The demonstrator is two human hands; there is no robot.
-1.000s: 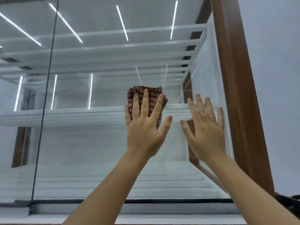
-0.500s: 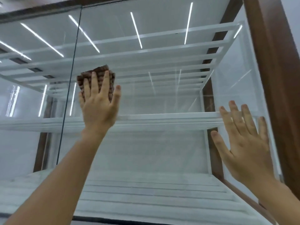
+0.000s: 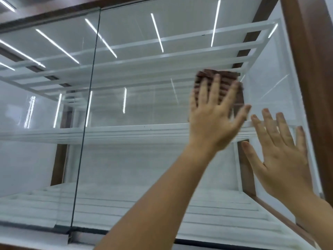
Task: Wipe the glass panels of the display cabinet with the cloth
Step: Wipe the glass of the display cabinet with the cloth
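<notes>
A brown ribbed cloth (image 3: 227,79) is pressed flat against the right glass panel (image 3: 144,105) of the display cabinet, high up near its right side. My left hand (image 3: 214,114) lies over the cloth with fingers spread and pins it to the glass. Just to the right and lower, my right hand (image 3: 281,154) rests flat on the same panel with fingers apart, holding nothing. A second glass panel (image 3: 41,109) stands to the left of a dark vertical seam (image 3: 86,114).
The brown wooden frame post (image 3: 313,78) rises at the right edge, and a wooden top rail (image 3: 50,15) runs above. White shelves (image 3: 108,132) show behind the glass. Ceiling light strips reflect in the panels.
My left hand swept the cloth from the upper left by the seam across to the upper right of the panel. The right hand stayed flat on the glass.
</notes>
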